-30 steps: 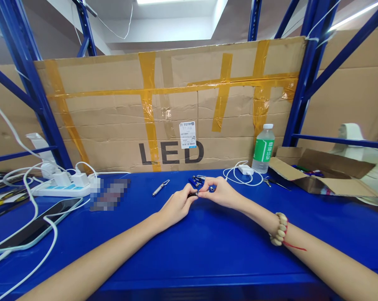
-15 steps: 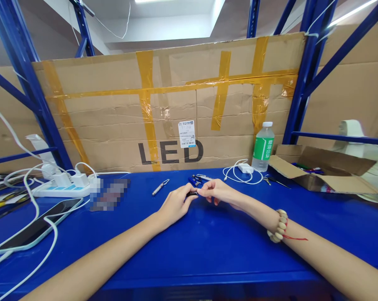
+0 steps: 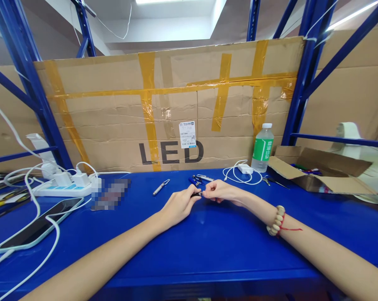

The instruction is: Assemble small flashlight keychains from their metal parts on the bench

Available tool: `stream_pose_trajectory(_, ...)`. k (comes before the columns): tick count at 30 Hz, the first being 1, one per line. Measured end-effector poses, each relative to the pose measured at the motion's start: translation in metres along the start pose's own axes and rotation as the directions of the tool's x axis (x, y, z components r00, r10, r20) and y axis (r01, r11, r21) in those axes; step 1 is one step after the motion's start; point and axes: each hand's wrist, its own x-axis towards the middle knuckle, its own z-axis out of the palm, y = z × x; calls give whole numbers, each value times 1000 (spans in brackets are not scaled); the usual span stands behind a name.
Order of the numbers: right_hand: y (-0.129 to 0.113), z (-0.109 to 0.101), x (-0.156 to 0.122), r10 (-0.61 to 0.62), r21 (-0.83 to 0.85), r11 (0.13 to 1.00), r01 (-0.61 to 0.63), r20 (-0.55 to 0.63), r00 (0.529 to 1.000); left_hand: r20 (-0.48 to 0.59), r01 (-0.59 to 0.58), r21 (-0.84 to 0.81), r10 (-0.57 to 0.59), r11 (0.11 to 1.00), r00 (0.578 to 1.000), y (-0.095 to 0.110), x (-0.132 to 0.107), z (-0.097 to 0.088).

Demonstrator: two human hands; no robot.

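Note:
Over the middle of the blue table, my left hand (image 3: pixel 178 207) pinches a small dark slim object (image 3: pixel 196 194) between thumb and fingers. Its exact kind is too small to tell. My right hand (image 3: pixel 220 191), a beaded bracelet on its wrist, is closed with thumb and fingertips at the right end of the same object. Most of the object is covered by my fingers. Just behind my hands lie blue and silver pen-like pieces (image 3: pixel 204 178), partly hidden. To the left rests a short silver pen-like piece with a loop clip (image 3: pixel 159 188).
A white power strip (image 3: pixel 63 190) with plugs and cables and a phone (image 3: pixel 39 225) lie at the left. Toward the right are a white charger with cable (image 3: pixel 245 169), a water bottle (image 3: pixel 263 148) and an open cardboard box (image 3: pixel 320 179). A large cardboard sheet (image 3: pixel 113 138) stands behind.
Both hands have shifted slightly to the right with the dark object, and a little more of it shows between my fingertips. The things on the table have stayed put.

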Motion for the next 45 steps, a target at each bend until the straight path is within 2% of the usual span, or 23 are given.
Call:
stream_pose_trajectory(6, 1, 6, 2, -35, -46, 998, 32, -60, 998, 29, -15, 7, 15, 1000, 999, -1, -1, -2)
stream_pose_trajectory(11, 7, 7, 8, -135, -97, 988, 124, -122, 983, 12, -49, -12, 49, 999, 999, -5, 0, 0)
stream_pose_trajectory(14, 8, 9, 10, -224, -140, 970, 200, -189, 956, -9, -3, -27, 3, 1000, 1000, -6, 1, 1)
stream_pose_trajectory(17, 3, 10, 9, -344, -196, 935, 296, -293, 892, -34, 54, -74, -56, 996, 998, -6, 3, 2)
stream_pose_trajectory(19, -2, 10, 7, -442, -241, 893, 379, -318, 839, -43, 63, -100, -68, 993, 997, -5, 4, 2)
stream_pose_trajectory(22, -4, 7, 6, -633, -339, 765, 547, -242, 736, -40, 58, -125, -63, 990, 997, -6, 5, 1)
stream_pose_trajectory(24, -3, 5, 6, -704, -405, 689, 601, -178, 687, -36, 54, -136, -59, 989, 998, -6, 5, 2)
stream_pose_trajectory(31, -1, 1, 3, -725, -514, 617, 596, -75, 685, 10, 39, -161, -38, 986, 999, -6, 4, 1)
stream_pose_trajectory(38, -5, -4, -6, -716, -631, 508, 587, 69, 695, 57, 33, -194, -22, 980, 998, -5, 1, 2)
stream_pose_trajectory(45, -8, -2, -9, -684, -666, 485, 568, 117, 720, 62, 70, -180, -59, 981, 996, -7, 0, 4)
